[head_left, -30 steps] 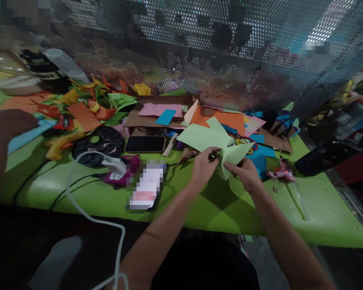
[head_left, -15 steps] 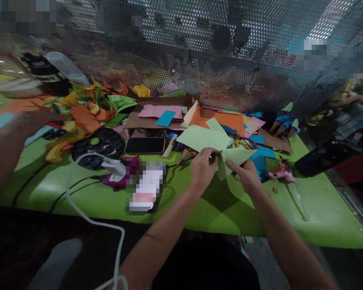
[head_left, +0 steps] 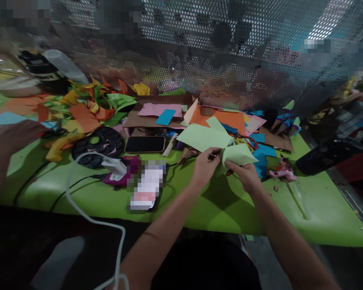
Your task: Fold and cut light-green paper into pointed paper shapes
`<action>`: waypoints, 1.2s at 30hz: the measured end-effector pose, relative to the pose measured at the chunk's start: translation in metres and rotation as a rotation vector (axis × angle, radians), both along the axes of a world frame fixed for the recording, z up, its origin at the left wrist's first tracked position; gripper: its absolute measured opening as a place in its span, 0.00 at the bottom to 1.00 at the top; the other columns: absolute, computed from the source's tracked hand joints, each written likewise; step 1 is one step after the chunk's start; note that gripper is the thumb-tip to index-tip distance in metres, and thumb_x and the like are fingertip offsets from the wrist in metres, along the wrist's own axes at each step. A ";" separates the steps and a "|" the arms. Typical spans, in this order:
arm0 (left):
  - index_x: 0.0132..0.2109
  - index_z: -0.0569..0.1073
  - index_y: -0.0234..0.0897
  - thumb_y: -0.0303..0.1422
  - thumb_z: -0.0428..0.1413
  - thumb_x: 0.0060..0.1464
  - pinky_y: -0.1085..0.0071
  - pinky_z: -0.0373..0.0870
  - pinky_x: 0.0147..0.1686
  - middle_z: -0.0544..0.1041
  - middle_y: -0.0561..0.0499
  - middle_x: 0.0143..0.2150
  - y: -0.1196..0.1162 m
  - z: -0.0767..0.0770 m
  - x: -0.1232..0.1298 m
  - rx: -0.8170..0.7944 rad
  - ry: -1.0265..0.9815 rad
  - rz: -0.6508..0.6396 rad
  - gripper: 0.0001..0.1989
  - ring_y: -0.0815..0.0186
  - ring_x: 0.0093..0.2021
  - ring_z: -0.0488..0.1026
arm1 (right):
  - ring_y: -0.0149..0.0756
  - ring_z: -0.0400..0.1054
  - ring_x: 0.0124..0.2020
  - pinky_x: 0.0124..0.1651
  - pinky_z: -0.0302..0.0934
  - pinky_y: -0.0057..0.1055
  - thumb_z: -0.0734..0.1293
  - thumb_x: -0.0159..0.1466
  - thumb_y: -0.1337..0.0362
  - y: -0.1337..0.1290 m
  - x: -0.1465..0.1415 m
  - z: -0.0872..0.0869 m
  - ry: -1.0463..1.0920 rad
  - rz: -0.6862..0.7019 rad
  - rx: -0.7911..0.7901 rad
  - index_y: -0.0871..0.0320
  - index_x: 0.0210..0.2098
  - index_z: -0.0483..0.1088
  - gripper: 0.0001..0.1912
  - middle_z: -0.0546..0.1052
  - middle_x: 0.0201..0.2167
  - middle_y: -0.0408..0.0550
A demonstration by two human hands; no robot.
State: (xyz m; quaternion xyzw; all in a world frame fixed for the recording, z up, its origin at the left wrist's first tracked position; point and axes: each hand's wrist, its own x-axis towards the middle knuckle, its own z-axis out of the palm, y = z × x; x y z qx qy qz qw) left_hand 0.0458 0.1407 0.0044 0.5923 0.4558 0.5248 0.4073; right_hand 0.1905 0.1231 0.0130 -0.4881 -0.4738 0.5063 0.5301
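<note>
Because the pale green paper looks thin, it should be very light and bendable, and it may crease or tear easily. It is above the green table, where the left hand pinches its left edge and the right hand clamps its lower part; gentle fingertips near the edges suit it best.

left hand and right hand pinching, forearms converging
</note>
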 end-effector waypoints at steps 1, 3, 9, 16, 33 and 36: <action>0.44 0.77 0.35 0.27 0.55 0.57 0.69 0.72 0.45 0.82 0.46 0.44 0.001 0.000 0.000 -0.031 -0.039 -0.031 0.10 0.63 0.45 0.77 | 0.36 0.68 0.28 0.24 0.66 0.30 0.78 0.44 0.52 0.001 0.001 0.000 0.000 -0.009 0.004 0.57 0.39 0.75 0.26 0.78 0.30 0.46; 0.46 0.78 0.34 0.28 0.55 0.56 0.68 0.72 0.47 0.82 0.45 0.46 0.002 -0.001 0.001 -0.071 -0.094 -0.075 0.11 0.62 0.46 0.77 | 0.37 0.69 0.30 0.26 0.68 0.30 0.78 0.46 0.52 0.002 0.002 -0.002 0.001 -0.023 0.016 0.56 0.38 0.76 0.24 0.79 0.32 0.46; 0.48 0.79 0.35 0.27 0.56 0.54 0.65 0.73 0.49 0.81 0.45 0.49 0.004 -0.005 0.003 -0.145 -0.173 -0.131 0.15 0.60 0.49 0.77 | 0.37 0.72 0.33 0.33 0.70 0.33 0.76 0.50 0.53 0.003 0.005 -0.007 -0.026 -0.061 0.072 0.55 0.39 0.76 0.20 0.80 0.35 0.46; 0.48 0.79 0.34 0.29 0.57 0.54 0.67 0.73 0.48 0.82 0.45 0.47 0.005 -0.007 0.003 -0.190 -0.209 -0.156 0.14 0.62 0.46 0.77 | 0.41 0.72 0.39 0.43 0.69 0.36 0.75 0.53 0.52 0.006 0.009 -0.010 -0.075 -0.071 0.118 0.56 0.38 0.76 0.18 0.81 0.38 0.48; 0.49 0.78 0.36 0.35 0.56 0.56 0.75 0.71 0.31 0.81 0.48 0.42 -0.002 0.001 -0.001 -0.262 -0.103 -0.192 0.15 0.67 0.35 0.75 | 0.41 0.72 0.43 0.49 0.66 0.38 0.74 0.55 0.54 0.011 0.012 -0.011 -0.115 -0.079 0.193 0.56 0.42 0.76 0.19 0.80 0.42 0.48; 0.49 0.78 0.34 0.32 0.56 0.56 0.73 0.73 0.33 0.81 0.47 0.43 -0.003 0.005 -0.001 -0.289 -0.129 -0.196 0.15 0.66 0.36 0.76 | 0.42 0.72 0.42 0.47 0.67 0.39 0.75 0.53 0.53 0.011 0.011 -0.011 -0.103 -0.091 0.186 0.56 0.44 0.76 0.22 0.80 0.40 0.49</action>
